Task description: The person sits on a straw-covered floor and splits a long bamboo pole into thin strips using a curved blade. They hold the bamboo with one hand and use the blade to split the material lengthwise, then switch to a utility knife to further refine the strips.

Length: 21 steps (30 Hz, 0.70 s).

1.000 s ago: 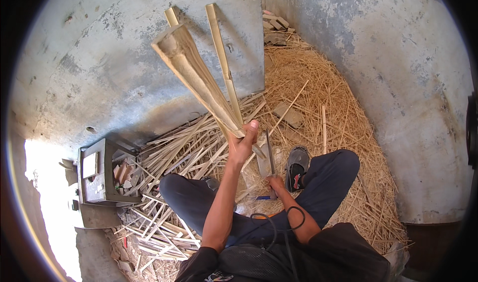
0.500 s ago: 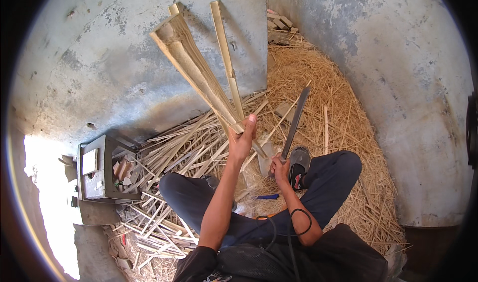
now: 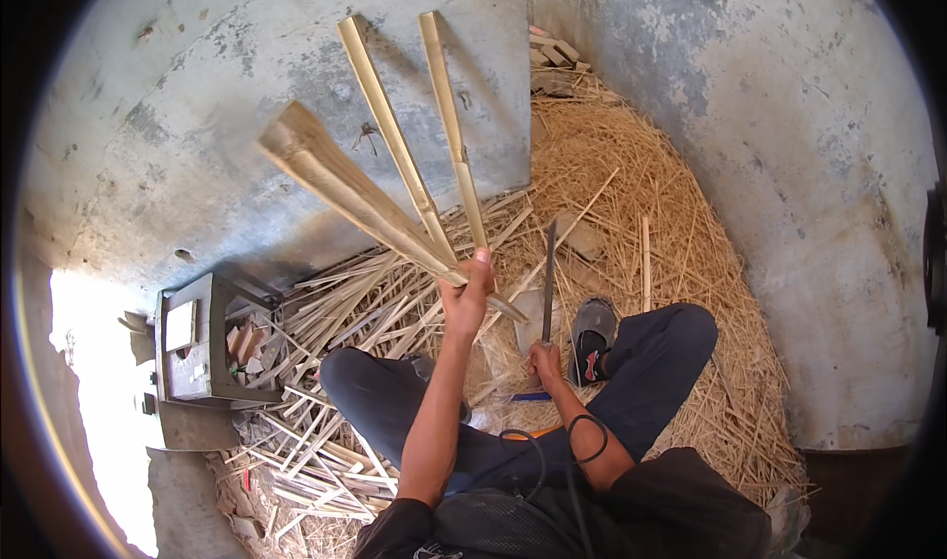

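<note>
My left hand (image 3: 466,300) is closed around the lower end of a wide split bamboo piece (image 3: 357,196), which slants up to the left with its far end slightly blurred. In my right hand (image 3: 545,360) is the handle of a long dark-bladed knife (image 3: 549,278), its blade pointing up and away, apart from the bamboo. Beyond my left hand a bamboo strip (image 3: 393,130) and a second bamboo strip (image 3: 449,115) lean against the wall. Their lower ends are partly hidden by the hand and the bamboo piece.
Many cut bamboo strips (image 3: 345,298) lie heaped at left, beside a wooden box frame (image 3: 197,337) holding broken pieces. Straw-like shavings (image 3: 612,145) cover the floor at right. Walls (image 3: 750,145) close in on both sides. A blue object (image 3: 531,397) lies between my legs.
The wide bamboo piece has swung down to the left, uncovering one leaning strip. My left hand has dropped slightly. My right hand has moved left and down, turning the knife more upright.
</note>
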### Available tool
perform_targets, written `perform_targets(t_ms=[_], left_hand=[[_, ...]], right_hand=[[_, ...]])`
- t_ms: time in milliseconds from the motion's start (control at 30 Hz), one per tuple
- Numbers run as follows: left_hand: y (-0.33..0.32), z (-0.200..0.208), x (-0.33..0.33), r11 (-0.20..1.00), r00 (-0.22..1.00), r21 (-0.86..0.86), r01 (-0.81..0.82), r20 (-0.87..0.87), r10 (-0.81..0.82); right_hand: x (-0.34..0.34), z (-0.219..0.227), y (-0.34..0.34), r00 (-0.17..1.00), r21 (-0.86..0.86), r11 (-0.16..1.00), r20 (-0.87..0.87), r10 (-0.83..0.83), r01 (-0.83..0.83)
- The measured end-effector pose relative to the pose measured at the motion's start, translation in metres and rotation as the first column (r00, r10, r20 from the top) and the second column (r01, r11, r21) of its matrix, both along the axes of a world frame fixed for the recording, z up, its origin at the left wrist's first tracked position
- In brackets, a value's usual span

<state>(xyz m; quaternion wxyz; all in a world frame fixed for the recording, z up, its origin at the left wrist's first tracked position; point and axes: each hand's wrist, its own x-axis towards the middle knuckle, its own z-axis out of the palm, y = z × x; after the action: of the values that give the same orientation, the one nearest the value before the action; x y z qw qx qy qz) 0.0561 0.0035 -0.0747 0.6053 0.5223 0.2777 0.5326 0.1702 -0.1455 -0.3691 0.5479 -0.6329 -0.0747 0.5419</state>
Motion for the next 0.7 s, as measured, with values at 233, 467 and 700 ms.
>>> perform_targets(t_ms=[233, 467, 700], left_hand=[[0.000, -0.001, -0.017, 0.996, 0.994, 0.001, -0.088, 0.070, 0.088], [0.001, -0.011, -0.033, 0.988, 0.981, -0.025, -0.155, 0.111, 0.157], [0.007, 0.003, 0.001, 0.999, 0.998, -0.011, -0.049, 0.029, 0.049]], right_hand=[[-0.006, -0.010, -0.020, 0.999, -0.219, 0.975, -0.020, -0.025, 0.020], [-0.017, 0.009, -0.024, 0.993, -0.229, 0.973, 0.115, 0.001, 0.026], [-0.014, -0.014, -0.044, 0.997, -0.361, 0.931, -0.066, 0.028, -0.050]])
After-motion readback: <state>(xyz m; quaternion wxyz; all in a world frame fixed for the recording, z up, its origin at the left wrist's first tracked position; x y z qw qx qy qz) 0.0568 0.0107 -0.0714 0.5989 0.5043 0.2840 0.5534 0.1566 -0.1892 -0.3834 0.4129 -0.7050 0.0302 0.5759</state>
